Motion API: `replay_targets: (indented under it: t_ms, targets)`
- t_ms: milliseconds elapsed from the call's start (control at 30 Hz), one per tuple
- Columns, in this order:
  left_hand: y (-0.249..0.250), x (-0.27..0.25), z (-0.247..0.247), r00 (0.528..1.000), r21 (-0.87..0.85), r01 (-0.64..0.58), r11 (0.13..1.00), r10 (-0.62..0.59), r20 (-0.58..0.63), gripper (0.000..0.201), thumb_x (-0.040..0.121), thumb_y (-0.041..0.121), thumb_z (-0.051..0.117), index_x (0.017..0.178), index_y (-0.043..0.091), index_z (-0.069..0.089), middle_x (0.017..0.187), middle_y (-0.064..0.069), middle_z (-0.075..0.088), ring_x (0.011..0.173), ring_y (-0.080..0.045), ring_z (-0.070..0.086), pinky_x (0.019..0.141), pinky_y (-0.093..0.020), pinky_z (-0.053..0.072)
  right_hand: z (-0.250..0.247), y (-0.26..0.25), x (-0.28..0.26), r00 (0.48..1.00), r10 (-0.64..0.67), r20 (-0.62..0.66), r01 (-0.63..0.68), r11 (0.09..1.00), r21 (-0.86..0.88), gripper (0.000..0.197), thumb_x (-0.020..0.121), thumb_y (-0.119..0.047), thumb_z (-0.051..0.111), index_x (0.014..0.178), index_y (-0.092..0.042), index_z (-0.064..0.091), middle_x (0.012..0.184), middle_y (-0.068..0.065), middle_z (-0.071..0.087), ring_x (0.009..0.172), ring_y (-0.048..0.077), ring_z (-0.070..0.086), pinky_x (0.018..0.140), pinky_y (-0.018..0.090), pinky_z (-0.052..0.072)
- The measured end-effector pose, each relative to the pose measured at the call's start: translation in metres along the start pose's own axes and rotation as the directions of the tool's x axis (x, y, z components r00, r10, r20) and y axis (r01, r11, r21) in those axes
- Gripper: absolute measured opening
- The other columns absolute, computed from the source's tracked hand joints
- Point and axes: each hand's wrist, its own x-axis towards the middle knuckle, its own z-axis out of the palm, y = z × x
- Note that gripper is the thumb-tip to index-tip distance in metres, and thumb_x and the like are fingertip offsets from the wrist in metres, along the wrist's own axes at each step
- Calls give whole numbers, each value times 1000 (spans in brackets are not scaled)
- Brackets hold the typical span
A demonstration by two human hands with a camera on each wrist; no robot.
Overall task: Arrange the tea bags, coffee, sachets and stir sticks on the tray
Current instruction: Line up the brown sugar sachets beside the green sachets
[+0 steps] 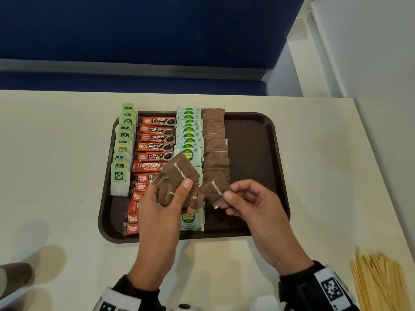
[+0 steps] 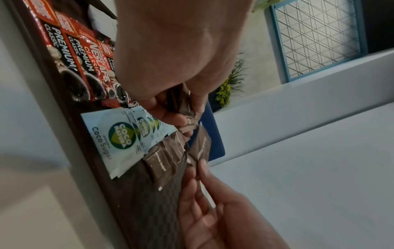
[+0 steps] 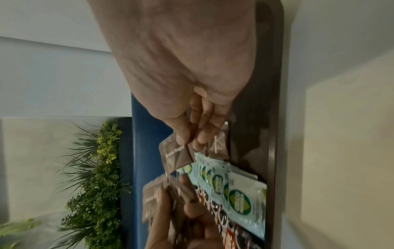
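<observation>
A dark brown tray (image 1: 253, 140) lies on the table. It holds columns of green tea bags (image 1: 122, 151), red coffee sticks (image 1: 155, 145), pale Coco Natura sachets (image 1: 188, 131) and brown sugar sachets (image 1: 214, 135). My left hand (image 1: 166, 198) grips a fan of several brown sugar sachets (image 1: 179, 173) above the tray's front. My right hand (image 1: 244, 198) pinches a single brown sugar sachet (image 1: 214, 187) by its corner, just right of the fan. In the right wrist view thumb and finger pinch that sachet (image 3: 177, 155). The left wrist view shows the bundle (image 2: 185, 107) in my left fingers.
A pile of wooden stir sticks (image 1: 379, 281) lies on the table at the front right, off the tray. The tray's right third is bare. A blue partition (image 1: 157, 30) stands behind the table. A brown object (image 1: 15, 277) sits at the front left edge.
</observation>
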Motion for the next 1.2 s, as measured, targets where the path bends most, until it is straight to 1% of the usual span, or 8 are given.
replay_targets:
  t_ms: [67, 167, 333, 500, 633, 800, 1133, 1200]
  targets:
    - [3, 2, -3, 1000, -25, 16, 1000, -16, -12, 27, 99, 15, 74, 124, 25, 72, 113, 0, 84, 99, -25, 83, 92, -49, 62, -10, -1, 4, 994, -51, -96, 48, 998, -40, 12, 98, -8, 73, 110, -10, 73, 99, 11, 81, 95, 25, 78, 80, 27, 63]
    - [6, 7, -10, 999, -45, 28, 999, -29, -28, 27, 100, 14, 73, 125, 23, 72, 113, -2, 84, 99, -27, 83, 93, -53, 63, -25, -2, 10, 974, -165, -156, 121, 958, -259, 10, 100, -12, 71, 106, -20, 73, 97, -3, 80, 94, 15, 76, 83, 25, 63]
    - [6, 11, -18, 999, -51, 39, 998, -41, -33, 28, 99, 18, 74, 126, 25, 71, 116, -3, 83, 104, -30, 82, 84, -45, 66, -23, 2, 22, 979, -193, 68, 198, 810, -552, 10, 100, -21, 73, 99, -31, 74, 90, -11, 75, 90, 10, 70, 80, 23, 58]
    - [6, 10, -20, 999, -44, 30, 999, -31, -22, 28, 99, 17, 74, 127, 24, 71, 117, -3, 83, 104, -32, 82, 78, -38, 64, -8, 11, 31, 958, -261, 117, 272, 704, -656, 12, 97, -14, 77, 94, -26, 76, 85, -12, 73, 84, 8, 67, 71, 15, 52]
    - [6, 9, -24, 999, -46, 27, 999, -28, -31, 30, 99, 17, 74, 127, 23, 71, 115, -3, 84, 99, -29, 83, 66, -28, 62, -3, 15, 32, 937, -341, 76, 300, 674, -675, 13, 95, -9, 78, 96, -21, 74, 88, -8, 67, 87, 5, 63, 71, 13, 49]
    - [6, 8, -24, 999, -66, 27, 997, -29, -34, 27, 99, 15, 73, 125, 24, 72, 113, -1, 84, 96, -23, 83, 64, -23, 61, -2, 19, 32, 931, -364, 41, 301, 697, -651, 20, 94, -9, 80, 102, -23, 68, 88, -7, 64, 79, 5, 58, 68, 12, 46]
    - [7, 8, -25, 999, -59, 32, 998, -34, -33, 28, 99, 17, 74, 126, 25, 71, 112, -1, 84, 97, -25, 83, 68, -30, 64, -1, 25, 34, 942, -335, -1, 261, 739, -621, 29, 92, -12, 82, 111, -24, 63, 88, -5, 63, 75, 4, 58, 68, 11, 47]
    - [7, 9, -25, 999, -62, 36, 997, -38, -31, 28, 99, 17, 74, 126, 25, 72, 112, -2, 84, 97, -25, 83, 64, -27, 63, -1, 26, 35, 941, -338, -5, 263, 744, -615, 30, 92, -12, 82, 111, -24, 63, 88, -5, 64, 75, 4, 57, 68, 11, 47]
